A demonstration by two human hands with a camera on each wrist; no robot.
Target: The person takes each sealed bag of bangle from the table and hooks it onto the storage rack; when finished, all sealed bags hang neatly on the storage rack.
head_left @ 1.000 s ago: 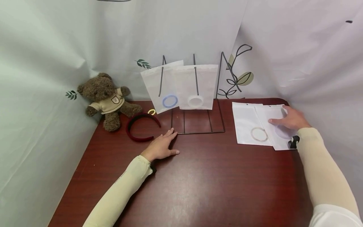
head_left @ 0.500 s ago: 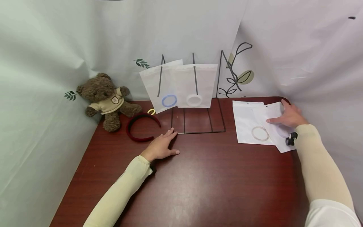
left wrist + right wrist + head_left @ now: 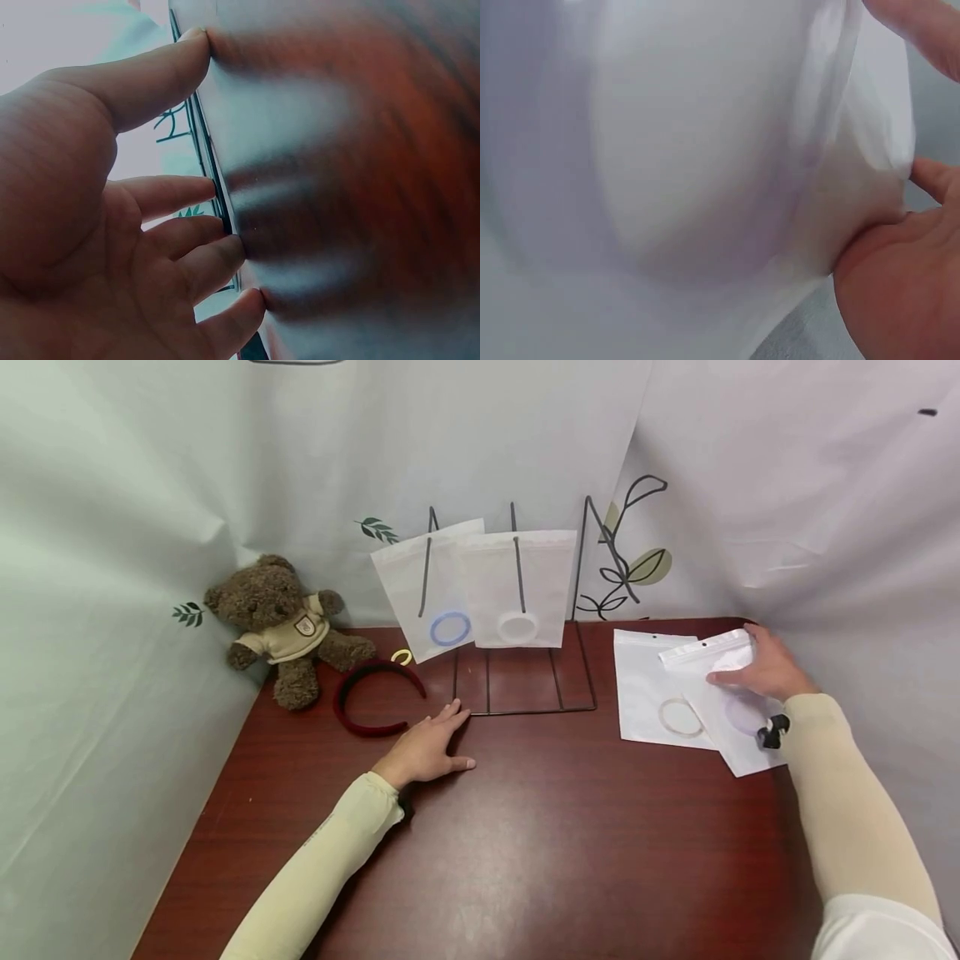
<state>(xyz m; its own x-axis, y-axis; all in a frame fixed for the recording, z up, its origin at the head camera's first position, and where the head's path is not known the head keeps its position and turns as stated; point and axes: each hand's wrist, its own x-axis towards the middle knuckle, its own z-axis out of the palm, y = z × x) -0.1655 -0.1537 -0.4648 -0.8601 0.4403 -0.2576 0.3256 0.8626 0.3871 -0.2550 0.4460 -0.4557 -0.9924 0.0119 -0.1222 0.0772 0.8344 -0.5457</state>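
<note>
At the table's right side my right hand (image 3: 772, 670) grips the right edge of a white zip bag (image 3: 712, 702), thumb over its front. Inside it shows a pale purple ring (image 3: 742, 716), which looms large in the right wrist view. The bag tilts, its top edge lifted, and overlaps a second white zip bag (image 3: 643, 689) with a beige ring lying flat on the table. My left hand (image 3: 423, 747) is spread, fingertips on the table at the front bar of a black wire rack (image 3: 525, 712). In the left wrist view those fingers (image 3: 169, 196) touch the tabletop.
Two white bags hang from the rack's prongs, one with a blue ring (image 3: 450, 628), one with a white ring (image 3: 517, 627). A dark red headband (image 3: 367, 729), a small yellow ring (image 3: 401, 657) and a teddy bear (image 3: 288, 627) are at the left. White curtains surround the table.
The purple-ring bag has turned and its top edge has come up in my right hand, its bottom shifting toward the table's front. My left hand stays put.
</note>
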